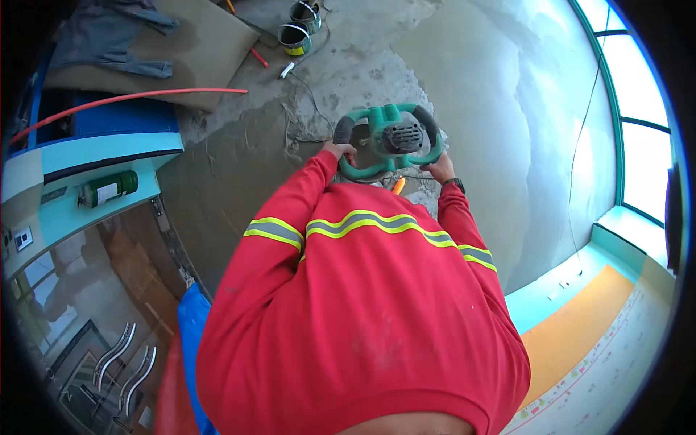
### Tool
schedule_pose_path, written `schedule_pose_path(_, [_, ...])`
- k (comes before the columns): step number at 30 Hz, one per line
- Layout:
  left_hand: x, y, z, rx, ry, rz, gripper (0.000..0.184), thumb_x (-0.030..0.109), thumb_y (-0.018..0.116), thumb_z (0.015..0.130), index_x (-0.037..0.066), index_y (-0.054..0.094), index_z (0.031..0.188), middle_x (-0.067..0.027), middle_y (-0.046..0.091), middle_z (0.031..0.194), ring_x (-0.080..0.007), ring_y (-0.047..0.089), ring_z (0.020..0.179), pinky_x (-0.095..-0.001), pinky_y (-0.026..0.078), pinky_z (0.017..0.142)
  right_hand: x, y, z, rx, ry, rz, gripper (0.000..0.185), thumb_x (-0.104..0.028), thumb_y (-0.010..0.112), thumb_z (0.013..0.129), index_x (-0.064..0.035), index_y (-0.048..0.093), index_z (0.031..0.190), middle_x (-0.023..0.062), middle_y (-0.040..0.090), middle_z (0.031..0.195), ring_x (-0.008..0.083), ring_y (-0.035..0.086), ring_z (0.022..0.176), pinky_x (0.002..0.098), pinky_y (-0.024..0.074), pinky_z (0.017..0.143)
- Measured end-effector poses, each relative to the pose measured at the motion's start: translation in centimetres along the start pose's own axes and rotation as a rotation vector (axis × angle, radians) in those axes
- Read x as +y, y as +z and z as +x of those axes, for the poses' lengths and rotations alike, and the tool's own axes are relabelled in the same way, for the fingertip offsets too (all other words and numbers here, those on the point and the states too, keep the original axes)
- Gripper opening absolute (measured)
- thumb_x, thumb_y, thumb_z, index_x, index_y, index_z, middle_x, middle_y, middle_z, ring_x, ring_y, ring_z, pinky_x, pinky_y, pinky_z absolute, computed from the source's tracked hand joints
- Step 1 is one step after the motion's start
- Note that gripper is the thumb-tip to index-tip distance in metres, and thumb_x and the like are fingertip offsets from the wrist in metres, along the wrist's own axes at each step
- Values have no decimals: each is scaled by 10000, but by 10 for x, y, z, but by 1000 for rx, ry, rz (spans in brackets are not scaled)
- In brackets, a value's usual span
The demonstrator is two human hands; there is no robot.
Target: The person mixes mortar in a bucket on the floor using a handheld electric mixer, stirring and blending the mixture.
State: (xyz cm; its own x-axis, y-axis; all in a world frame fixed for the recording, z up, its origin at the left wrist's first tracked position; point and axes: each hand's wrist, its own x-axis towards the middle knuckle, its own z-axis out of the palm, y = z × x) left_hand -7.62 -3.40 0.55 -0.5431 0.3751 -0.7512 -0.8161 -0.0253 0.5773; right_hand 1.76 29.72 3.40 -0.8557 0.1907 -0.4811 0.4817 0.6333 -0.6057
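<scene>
A green power mixer [386, 140] with a dark motor housing and a looped handle frame is in front of my chest. My left hand [341, 151] is closed on the black grip at its left side. On the right side, my right hand [440, 169] is at the lower part of the other grip, fingers wrapped round it, with a dark watch on the wrist. Below the mixer's frame an orange object [399, 185] shows. The mixer's lower end is hidden beneath its body.
Two buckets [293, 40] stand on the rough floor ahead, near a white plug-like piece [287, 70] and a cable. Smooth wet screed [493, 87] lies right. At left are a red pipe [145, 94], a brown board [196, 43] and a green cylinder [109, 189].
</scene>
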Motion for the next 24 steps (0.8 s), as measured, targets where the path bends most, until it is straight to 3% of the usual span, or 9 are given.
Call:
schedule_pose_path(2, [-15, -8, -3, 11, -9, -137, 161, 70, 645, 659, -45, 546, 605, -137, 559, 558, -277, 591, 486, -380, 515, 521, 14, 9, 12, -37, 24, -44, 384, -172, 761, 566, -7, 615, 880, 166, 652, 794, 308, 632, 753, 383, 475, 678])
schedule_pose_path(5, [-29, -16, -8, 33, 93, -165, 160, 54, 631, 675, -39, 532, 590, -124, 538, 544, -279, 590, 482, -397, 520, 530, 22, 23, 21, 98, -59, -73, 340, -161, 735, 588, -7, 610, 864, 171, 644, 765, 332, 631, 736, 403, 473, 661])
schedule_pose_path(8, [-39, -18, -21, 138, 98, -210, 119, 7, 617, 678, -25, 515, 728, -115, 518, 565, -275, 582, 467, -417, 519, 476, 24, 32, 32, 131, -46, -149, 322, -153, 724, 599, 5, 597, 850, 183, 634, 757, 334, 631, 742, 405, 474, 667])
schedule_pose_path(11, [-44, -15, -35, 151, 130, -294, 135, 3, 610, 682, -20, 503, 761, -114, 518, 571, -276, 585, 471, -418, 519, 472, 17, 28, 34, 56, -12, -187, 398, -150, 726, 590, -25, 593, 944, 217, 635, 871, 374, 609, 863, 437, 467, 750])
schedule_pose_path(14, [-46, -14, -37, 157, 148, -325, 138, 5, 612, 681, -28, 500, 755, -113, 519, 576, -278, 578, 454, -421, 520, 470, 8, 25, 27, 57, -63, -111, 361, -132, 717, 591, -17, 597, 911, 216, 633, 865, 372, 610, 856, 437, 466, 741])
schedule_pose_path(20, [-42, -14, -22, 150, 89, -133, 161, 26, 621, 660, -37, 512, 760, -141, 542, 554, -282, 580, 437, -406, 500, 444, 12, 27, -2, 134, -41, -47, 315, -137, 705, 603, -3, 614, 873, 202, 641, 803, 353, 624, 789, 415, 480, 686])
schedule_pose_path(24, [-35, -9, -15, 107, 105, 24, 148, 32, 639, 659, -51, 530, 714, -149, 554, 541, -280, 583, 443, -380, 502, 459, 16, 33, -35, 139, 96, -51, 310, -157, 725, 581, -2, 635, 834, 200, 648, 796, 340, 634, 796, 416, 481, 680])
